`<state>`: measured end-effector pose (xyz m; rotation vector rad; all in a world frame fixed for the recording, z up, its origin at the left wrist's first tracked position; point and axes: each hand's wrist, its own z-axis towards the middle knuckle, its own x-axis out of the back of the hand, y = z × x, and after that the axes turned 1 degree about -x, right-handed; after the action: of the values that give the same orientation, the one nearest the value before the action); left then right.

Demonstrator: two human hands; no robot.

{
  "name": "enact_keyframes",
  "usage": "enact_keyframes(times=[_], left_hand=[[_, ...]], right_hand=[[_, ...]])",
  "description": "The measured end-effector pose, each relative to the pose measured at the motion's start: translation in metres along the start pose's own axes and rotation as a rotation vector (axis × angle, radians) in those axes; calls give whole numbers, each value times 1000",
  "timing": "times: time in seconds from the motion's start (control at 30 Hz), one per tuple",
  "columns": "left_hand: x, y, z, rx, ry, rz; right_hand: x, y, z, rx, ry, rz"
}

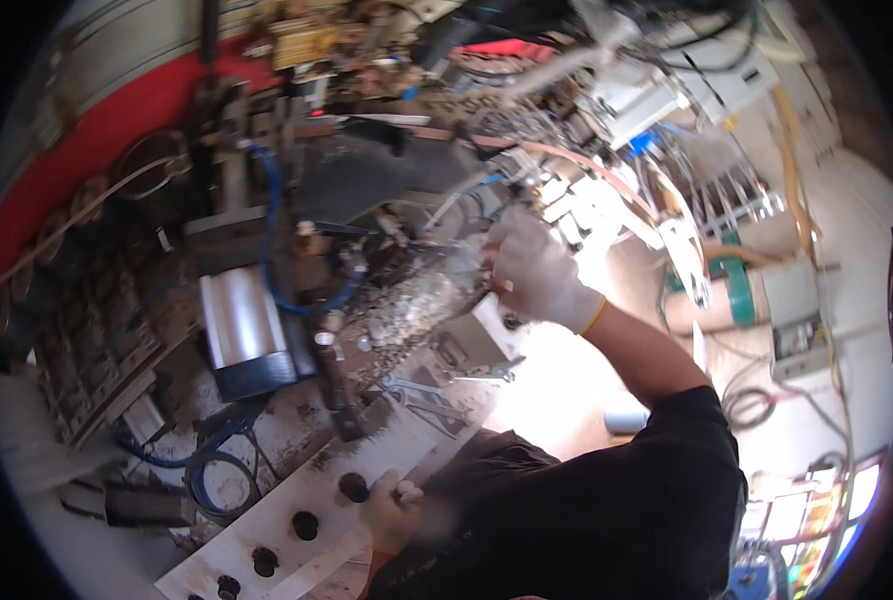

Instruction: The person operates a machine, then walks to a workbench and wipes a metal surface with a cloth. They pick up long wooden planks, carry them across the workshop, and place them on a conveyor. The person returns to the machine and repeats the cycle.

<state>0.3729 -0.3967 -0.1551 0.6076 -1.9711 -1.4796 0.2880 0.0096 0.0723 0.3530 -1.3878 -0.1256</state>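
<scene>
My right hand (539, 272), in a pale glove, reaches over the cluttered bench with its fingers curled. Motion blur and the glove hide what it holds, if anything. Right beside it is a heap of small, pale, lumpy pieces (417, 308), too blurred to name. My left hand (392, 508), in a light glove too, is low in front of my body with its fingers drawn in. It lies at the edge of a long pale metal plate (332, 462) with a row of round dark holes. Whatever is between its fingers cannot be made out.
A silver pneumatic cylinder (239, 318) with a blue hose (269, 220) stands left of the heap. Wrenches (422, 395) lie between heap and plate. Coiled dark cable (219, 485) sits at the lower left. A green-and-pale cylindrical tank (722, 293) is on the right.
</scene>
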Motion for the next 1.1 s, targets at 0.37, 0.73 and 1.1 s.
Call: enact_keyframes(times=[0.37, 0.73, 1.1], left_hand=[[-38, -20, 4, 640, 420, -1704], [-191, 83, -9, 542, 661, -1146], [-435, 196, 147, 339, -190, -881]], right_hand=[[11, -13, -289, -574, -257, 299], [-71, 57, -473, -595, -271, 539], [-41, 262, -710, -930, 16, 408]])
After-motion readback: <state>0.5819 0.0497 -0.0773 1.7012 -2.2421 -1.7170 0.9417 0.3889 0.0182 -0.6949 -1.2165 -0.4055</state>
